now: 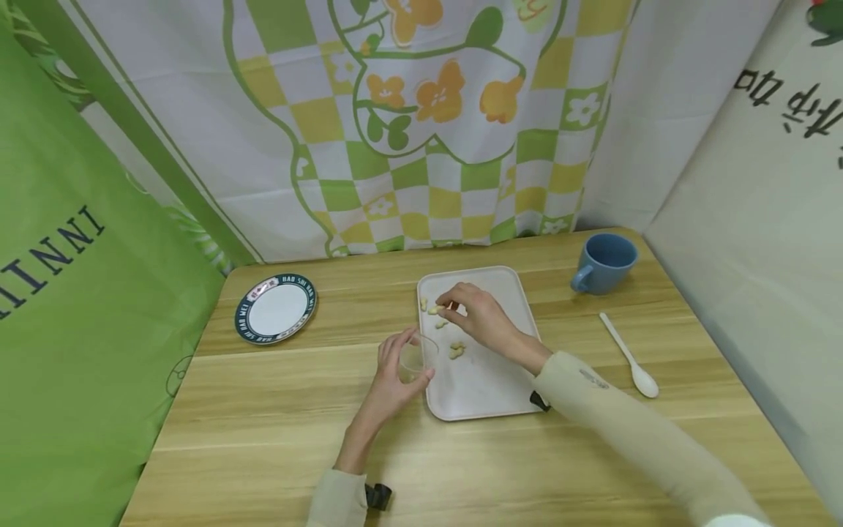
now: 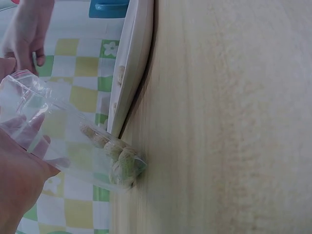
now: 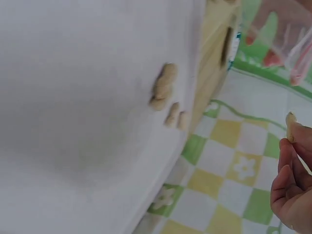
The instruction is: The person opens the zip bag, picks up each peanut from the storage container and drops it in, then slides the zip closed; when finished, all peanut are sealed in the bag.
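Observation:
My left hand [image 1: 394, 369] grips a clear zip bag [image 2: 73, 131] near its mouth, at the left edge of the white tray [image 1: 487, 388]. Several peanuts [image 2: 119, 158] lie in the bottom of the bag, which hangs close over the table. Between thumb and fingertips my right hand [image 1: 479, 316] pinches one peanut [image 3: 291, 126], held above the tray's far left part. More peanuts [image 1: 456, 350] lie on the tray near its left side, as the right wrist view also shows.
A plate with a dark green rim [image 1: 246, 322] is at the table's back left. Toward the back right stands a blue mug [image 1: 602, 267], with a white spoon [image 1: 628, 355] in front of it. Patterned curtains [image 1: 448, 183] hang behind the table.

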Demonstrator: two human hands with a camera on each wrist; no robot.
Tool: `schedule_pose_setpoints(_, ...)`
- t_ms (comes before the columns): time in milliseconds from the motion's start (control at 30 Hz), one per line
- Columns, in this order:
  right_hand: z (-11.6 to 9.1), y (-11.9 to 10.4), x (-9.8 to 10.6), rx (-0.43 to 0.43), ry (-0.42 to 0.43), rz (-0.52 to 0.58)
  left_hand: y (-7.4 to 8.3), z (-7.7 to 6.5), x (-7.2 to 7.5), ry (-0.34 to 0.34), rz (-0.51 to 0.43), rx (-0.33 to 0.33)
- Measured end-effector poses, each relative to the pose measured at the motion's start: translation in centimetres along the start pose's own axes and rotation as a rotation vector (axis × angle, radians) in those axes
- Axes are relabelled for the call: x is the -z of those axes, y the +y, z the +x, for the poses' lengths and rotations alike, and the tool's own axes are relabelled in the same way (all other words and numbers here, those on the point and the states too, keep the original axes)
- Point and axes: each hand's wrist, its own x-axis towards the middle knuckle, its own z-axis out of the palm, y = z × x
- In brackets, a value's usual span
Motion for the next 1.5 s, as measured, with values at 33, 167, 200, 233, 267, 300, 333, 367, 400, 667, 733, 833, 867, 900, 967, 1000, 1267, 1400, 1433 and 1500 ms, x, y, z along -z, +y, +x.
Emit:
schedule_pose_setpoints(33, 0.0, -0.5, 0.2, 0.018, 0.003, 0.001, 0.0, 0.0, 0.0, -0.001, -0.002, -0.001)
schedule_pose_setpoints(167, -0.3, -2.3, 0.6, 0.089, -0.003, 0.014, -0.1, -0.1, -0.1, -0.006, -0.005, 0.003)
schedule_pose_setpoints(200, -0.5, -2.7, 0.6, 0.107, -0.008, 0.017, 0.0, -0.1, -0.1, -0.006, -0.004, 0.003)
schedule_pose_setpoints(233, -0.6, -3.0, 0.7, 0.121, -0.012, 0.011, -0.1, -0.1, -0.1, -0.006, -0.005, 0.005)
schedule_pose_setpoints(267, -0.8, -3.2, 0.6, 0.133, -0.017, 0.006, -0.1, -0.1, -0.1, -0.006, -0.006, 0.008)
schedule_pose_setpoints(300, -0.9, -3.4, 0.6, 0.141, -0.022, 0.001, -0.1, -0.1, -0.2, -0.005, -0.008, 0.012)
schedule_pose_setpoints(333, -1.1, -3.6, 0.5, 0.146, -0.024, -0.004, 0.0, 0.0, -0.2, -0.003, -0.006, 0.013)
schedule_pose_setpoints(367, -1.2, -3.7, 0.4, 0.149, -0.027, -0.006, 0.0, 0.0, -0.2, -0.001, -0.004, 0.019)
schedule_pose_setpoints(400, -1.4, -3.8, 0.3, 0.153, -0.029, -0.007, 0.1, 0.0, -0.2, -0.002, -0.003, 0.026)
schedule_pose_setpoints(667, -2.5, -3.6, -1.1, 0.208, -0.024, -0.032, 3.5, -0.1, 0.6, -0.016, -0.019, 0.046)
schedule_pose_setpoints(733, -2.6, -3.5, -1.3, 0.213, -0.022, -0.05, 4.2, -0.2, 0.7, -0.011, -0.026, 0.039)
schedule_pose_setpoints(833, -2.8, -3.5, -1.4, 0.194, -0.038, -0.066, 4.5, -0.2, 0.7, 0.003, -0.03, 0.018)
schedule_pose_setpoints(867, -2.9, -3.5, -1.4, 0.185, -0.046, -0.068, 4.4, -0.2, 0.7, 0.004, -0.028, 0.013)
schedule_pose_setpoints(900, -2.9, -3.4, -1.4, 0.177, -0.054, -0.07, 4.4, -0.2, 0.6, 0.004, -0.027, 0.009)
schedule_pose_setpoints(967, -2.9, -3.4, -1.4, 0.165, -0.066, -0.072, 4.3, -0.2, 0.6, 0.004, -0.025, 0.003)
schedule_pose_setpoints(1000, -3.0, -3.4, -1.4, 0.162, -0.069, -0.074, 4.3, -0.2, 0.6, 0.003, -0.024, 0.002)
schedule_pose_setpoints(1267, -2.6, -2.1, -0.9, 0.132, 0.04, -0.047, 4.3, -0.2, 0.9, -0.01, -0.011, 0.006)
schedule_pose_setpoints(1400, -2.7, 0.0, -0.3, -0.013, 0.007, -0.041, 4.4, -0.3, 0.9, -0.005, -0.012, 0.008)
schedule_pose_setpoints(1433, -2.8, 0.5, -0.2, -0.062, -0.033, -0.051, 4.4, -0.3, 0.9, -0.004, -0.013, 0.013)
schedule_pose_setpoints(1500, -3.2, 1.3, -0.4, -0.15, -0.124, -0.068, 4.4, -0.3, 0.9, -0.001, -0.011, 0.014)
